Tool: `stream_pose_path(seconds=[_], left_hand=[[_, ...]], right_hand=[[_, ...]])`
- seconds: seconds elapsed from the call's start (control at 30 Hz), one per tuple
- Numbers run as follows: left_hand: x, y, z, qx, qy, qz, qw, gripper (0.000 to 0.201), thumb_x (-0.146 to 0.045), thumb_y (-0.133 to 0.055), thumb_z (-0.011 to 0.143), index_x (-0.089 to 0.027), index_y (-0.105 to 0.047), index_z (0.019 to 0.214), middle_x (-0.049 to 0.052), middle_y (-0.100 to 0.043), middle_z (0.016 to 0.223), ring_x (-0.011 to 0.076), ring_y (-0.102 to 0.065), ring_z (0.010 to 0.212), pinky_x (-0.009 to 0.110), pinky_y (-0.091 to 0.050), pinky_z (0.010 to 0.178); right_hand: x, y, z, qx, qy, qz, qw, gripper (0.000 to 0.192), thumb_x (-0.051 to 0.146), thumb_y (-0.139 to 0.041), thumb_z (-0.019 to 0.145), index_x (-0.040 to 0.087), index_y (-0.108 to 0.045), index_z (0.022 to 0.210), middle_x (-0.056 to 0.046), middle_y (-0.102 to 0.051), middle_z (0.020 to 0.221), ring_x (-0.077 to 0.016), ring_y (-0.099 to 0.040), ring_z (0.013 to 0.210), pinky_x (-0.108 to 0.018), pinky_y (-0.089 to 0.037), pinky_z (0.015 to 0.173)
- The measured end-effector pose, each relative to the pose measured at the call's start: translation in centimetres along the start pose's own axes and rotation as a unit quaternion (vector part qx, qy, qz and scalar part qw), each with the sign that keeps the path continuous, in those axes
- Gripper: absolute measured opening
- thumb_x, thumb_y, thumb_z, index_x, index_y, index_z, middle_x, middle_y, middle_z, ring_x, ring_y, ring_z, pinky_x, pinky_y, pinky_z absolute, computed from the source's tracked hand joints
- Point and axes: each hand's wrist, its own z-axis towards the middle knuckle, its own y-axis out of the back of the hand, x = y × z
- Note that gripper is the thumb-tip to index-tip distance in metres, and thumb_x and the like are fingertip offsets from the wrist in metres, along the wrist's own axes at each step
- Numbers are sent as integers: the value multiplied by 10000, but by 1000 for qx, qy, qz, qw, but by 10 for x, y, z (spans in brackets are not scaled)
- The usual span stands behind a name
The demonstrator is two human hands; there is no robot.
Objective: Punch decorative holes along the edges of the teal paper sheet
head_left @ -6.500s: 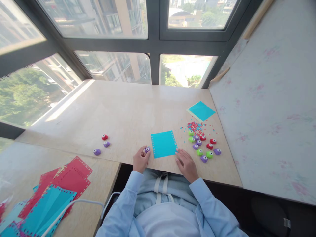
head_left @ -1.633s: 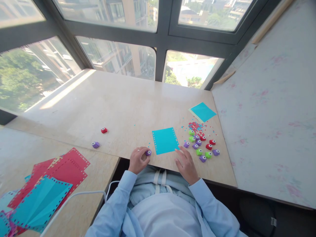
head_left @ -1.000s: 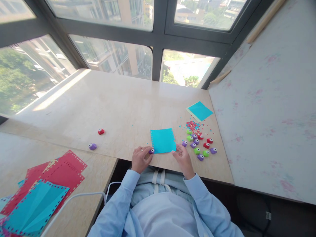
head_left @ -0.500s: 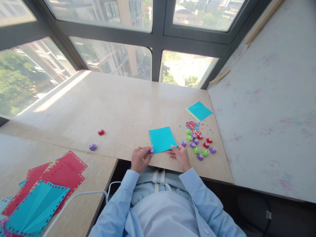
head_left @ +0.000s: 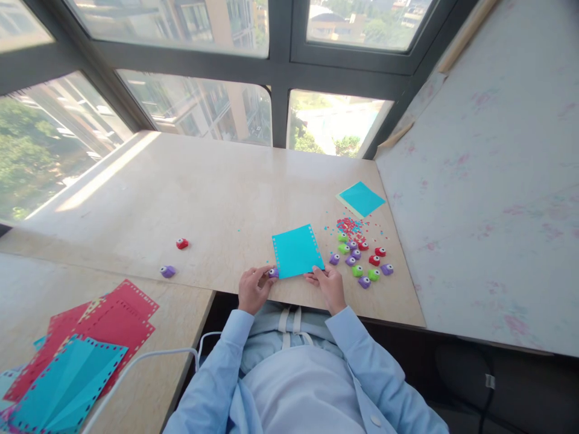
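A blue paper sheet (head_left: 296,251) with punched holes along two edges lies flat near the table's front edge. My left hand (head_left: 252,289) grips a small purple punch (head_left: 272,272) at the sheet's near left corner. My right hand (head_left: 328,284) pinches the sheet's near right corner between thumb and fingers.
Several purple, green and red punches (head_left: 359,263) cluster right of the sheet beside scattered paper dots (head_left: 350,226). A stack of blue sheets (head_left: 360,198) lies further back. A red punch (head_left: 181,243) and a purple punch (head_left: 167,271) sit at left. Punched red and blue sheets (head_left: 85,355) lie on the lower table.
My right hand slid in from the table to take the sheet's near right corner. My left hand brought the purple punch up to the sheet's left corner.
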Motion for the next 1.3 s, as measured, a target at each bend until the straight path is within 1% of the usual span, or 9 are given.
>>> stream_pose_path(seconds=[0.13, 0.33, 0.5, 0.67, 0.93, 1.03, 1.17, 1.23, 1.3], left_hand=[[0, 0, 0, 2, 4, 5, 1000, 258, -337, -645, 809, -265, -684, 1054, 36, -677, 803, 210, -610, 790, 359, -456, 774], [3, -2, 1, -9, -15, 5, 1000, 244, -356, -687, 785, -267, -703, 1012, 24, -706, 801, 200, -613, 782, 340, -462, 761], [6, -2, 2, -14, -41, -26, 999, 213, -366, -702, 781, -259, -715, 965, 26, -739, 874, 196, -637, 809, 335, -481, 766], [8, -1, 3, 9, -78, -23, 997, 196, -320, -704, 788, -272, -726, 976, 29, -726, 985, 202, -643, 893, 348, -470, 808], [6, -3, 4, 2, -55, -25, 998, 199, -329, -697, 785, -280, -744, 972, 34, -665, 870, 165, -617, 785, 299, -484, 724], [6, -2, 3, 4, -52, -27, 998, 236, -356, -692, 789, -274, -731, 1007, 47, -675, 910, 184, -623, 825, 324, -487, 758], [5, 1, 1, 10, -35, -36, 999, 371, -428, -692, 782, -249, -674, 1106, 73, -690, 1008, 215, -633, 893, 370, -486, 821], [4, 2, 0, 12, -24, -51, 998, 395, -436, -683, 789, -238, -650, 1129, 71, -695, 1015, 201, -642, 856, 366, -491, 817], [3, 4, 1, 11, -17, -62, 998, 387, -431, -677, 796, -233, -641, 1127, 62, -701, 1002, 188, -646, 818, 354, -496, 802]], right_hand=[[-6, -3, -4, -2, -4, 17, 1000, 329, 413, -756, 685, 151, -609, 818, -32, -700, 671, -216, -723, 711, -326, -618, 692], [-8, -3, -5, -3, 6, 18, 1000, 355, 443, -756, 673, 146, -613, 807, -24, -691, 675, -208, -714, 705, -328, -617, 687], [-12, -2, -3, -17, 19, 18, 1000, 348, 441, -752, 673, 143, -615, 789, 9, -659, 638, -177, -698, 684, -313, -617, 704], [-12, -3, -4, -18, 21, 11, 1000, 335, 445, -746, 674, 154, -607, 765, 14, -658, 637, -188, -700, 705, -330, -616, 723], [-8, -5, -10, 16, -9, -1, 1000, 312, 393, -727, 692, 165, -587, 852, -11, -703, 714, -228, -716, 798, -359, -598, 768], [-7, -5, -12, 30, -19, -14, 999, 311, 371, -720, 690, 170, -582, 882, -15, -712, 739, -235, -718, 828, -353, -595, 768], [-4, -3, -13, 38, -25, -25, 999, 338, 375, -726, 678, 170, -579, 904, -24, -718, 776, -238, -719, 829, -351, -593, 763], [-2, -2, -13, 47, -21, -47, 998, 367, 399, -730, 675, 166, -579, 916, -36, -717, 789, -239, -720, 815, -342, -596, 725], [2, 0, -12, 54, -13, -92, 994, 399, 443, -721, 682, 162, -577, 927, -46, -710, 781, -236, -719, 762, -314, -591, 622]])
